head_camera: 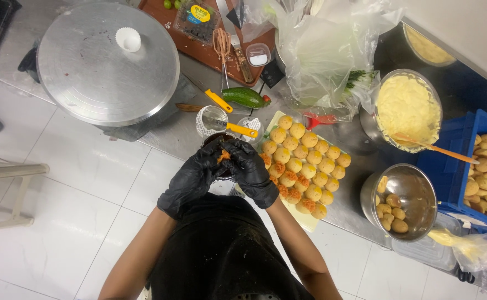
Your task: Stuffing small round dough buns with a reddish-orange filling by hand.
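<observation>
Both gloved hands meet over a dark bowl at the edge of the steel surface — the left hand and right hand closed together around a small orange-topped puff. Just beside them, a tray of filled puffs.

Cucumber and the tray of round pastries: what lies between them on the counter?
In the head view, between the cucumber and the tray of pastries lies a yellow-handled tool across a glass cup, beside a small clear cup.
</observation>
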